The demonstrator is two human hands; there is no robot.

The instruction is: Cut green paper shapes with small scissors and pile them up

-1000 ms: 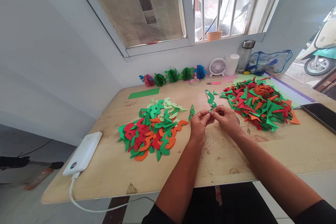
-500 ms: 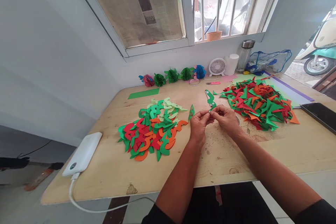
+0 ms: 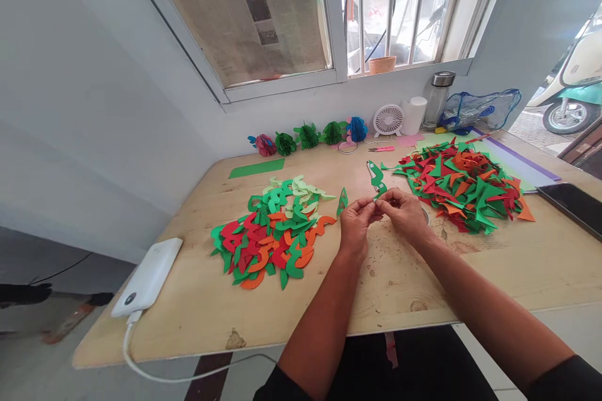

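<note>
On the wooden table (image 3: 188, 326), between its front and back edges, the left hand (image 3: 356, 223) and the right hand (image 3: 407, 214) pinch, fingertips closed, a tiny, hardly visible piece (image 3: 375, 199), just before a green paper cut-out (image 3: 377, 180).

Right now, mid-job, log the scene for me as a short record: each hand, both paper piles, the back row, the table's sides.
Left hand: fingers meeting the right hand's; anything held is too small to tell
Right hand: close by the green cutout
Left pile: curved paper pieces, green, red, orange
Right pile: pointed paper scraps, same colours
Back row: paper figures, white fan, bottle
Left side: white power bank, cable attached
Right side: dark phone
</note>
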